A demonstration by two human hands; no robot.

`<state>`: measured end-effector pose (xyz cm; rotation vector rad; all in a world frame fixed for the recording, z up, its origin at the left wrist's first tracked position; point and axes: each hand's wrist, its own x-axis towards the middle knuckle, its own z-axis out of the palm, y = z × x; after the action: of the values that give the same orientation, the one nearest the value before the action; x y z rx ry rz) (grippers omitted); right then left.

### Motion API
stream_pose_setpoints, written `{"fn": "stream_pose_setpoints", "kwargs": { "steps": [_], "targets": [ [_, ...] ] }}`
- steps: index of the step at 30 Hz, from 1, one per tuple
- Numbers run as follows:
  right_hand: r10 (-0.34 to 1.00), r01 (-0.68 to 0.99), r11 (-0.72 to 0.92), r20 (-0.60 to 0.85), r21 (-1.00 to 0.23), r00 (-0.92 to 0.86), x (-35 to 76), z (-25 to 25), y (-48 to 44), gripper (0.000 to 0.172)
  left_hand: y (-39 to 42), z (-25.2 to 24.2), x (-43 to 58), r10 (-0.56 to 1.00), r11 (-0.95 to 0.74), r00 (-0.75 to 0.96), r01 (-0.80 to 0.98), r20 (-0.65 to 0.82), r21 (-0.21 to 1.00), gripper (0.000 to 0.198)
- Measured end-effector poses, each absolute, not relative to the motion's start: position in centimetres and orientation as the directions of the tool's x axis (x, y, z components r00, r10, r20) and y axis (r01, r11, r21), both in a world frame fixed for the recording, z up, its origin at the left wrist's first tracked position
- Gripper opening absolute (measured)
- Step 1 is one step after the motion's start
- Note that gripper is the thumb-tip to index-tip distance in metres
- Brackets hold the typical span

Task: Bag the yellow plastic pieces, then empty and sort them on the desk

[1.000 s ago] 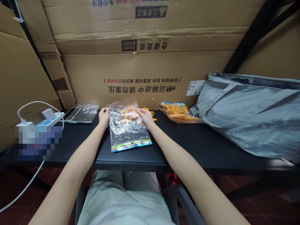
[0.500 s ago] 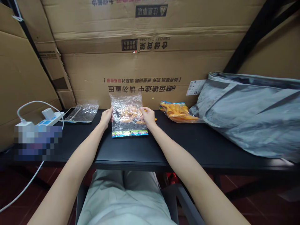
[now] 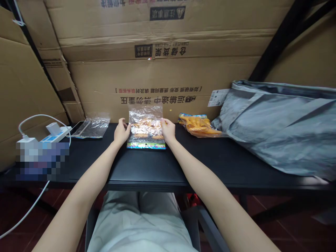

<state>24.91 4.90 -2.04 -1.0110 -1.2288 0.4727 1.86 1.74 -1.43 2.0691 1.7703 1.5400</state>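
A clear plastic bag [image 3: 146, 113] with a colourful printed strip along its near edge is in front of me on the black table. Orange pieces [image 3: 141, 135] show through the film, their kind hard to make out through the glare. At the bag's right edge, my right hand [image 3: 168, 130] is closed, gripping the film between thumb and fingers. My left hand [image 3: 122, 132] is beside the left edge, thumb and fingers apart, the thumb close to or touching the film. Further right lies another clear bag with orange moulded pieces [image 3: 201, 125].
At the left, a flat clear packet [image 3: 98, 127] lies by a phone-like dark slab and a white power strip [image 3: 56, 134] with plugs and a cable. A large grey fabric bag [image 3: 278, 133] fills the table's right side. Cardboard [image 3: 162, 73] walls the back.
My left hand has loosened from the bag's left edge, its fingers now apart. The bag has shifted slightly right and lies flatter, its printed strip further from me. My right hand keeps hold.
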Motion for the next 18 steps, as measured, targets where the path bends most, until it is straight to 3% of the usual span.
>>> {"fn": "stream_pose_setpoints", "kwargs": {
  "steps": [4, 7, 9, 12, 18],
  "targets": [
    [0.778, 0.147, 0.449, 0.467, -0.881, 0.42, 25.4, -1.7, 4.9, 0.055, 0.4, -0.8, 3.2, 0.64, -0.567, 0.232, 0.786, 0.732, 0.247, 0.062],
    [0.758, 0.13, 0.442, 0.447, -0.887, 0.474, 25.7, -1.5, 4.8, 0.059, -1.0, -0.4, 4.9, 0.575, -0.702, 0.518, 0.71, 0.634, 0.056, 0.082],
    [0.758, 0.118, 0.44, 0.438, -0.89, 0.484, 25.8, -1.4, 4.8, 0.062, -1.6, -0.4, 6.0, 0.535, -0.742, 0.638, 0.669, 0.554, -0.053, 0.081],
    [0.762, 0.102, 0.453, 0.445, -0.885, 0.471, 25.7, -1.4, 4.9, 0.067, -1.8, -0.7, 7.1, 0.515, -0.734, 0.702, 0.658, 0.492, -0.171, 0.058],
    [0.787, 0.076, 0.454, 0.439, -0.888, 0.434, 25.3, -1.1, 4.6, 0.067, -1.7, -0.7, 7.2, 0.565, -0.662, 0.688, 0.707, 0.455, -0.249, 0.068]
  ]
}}
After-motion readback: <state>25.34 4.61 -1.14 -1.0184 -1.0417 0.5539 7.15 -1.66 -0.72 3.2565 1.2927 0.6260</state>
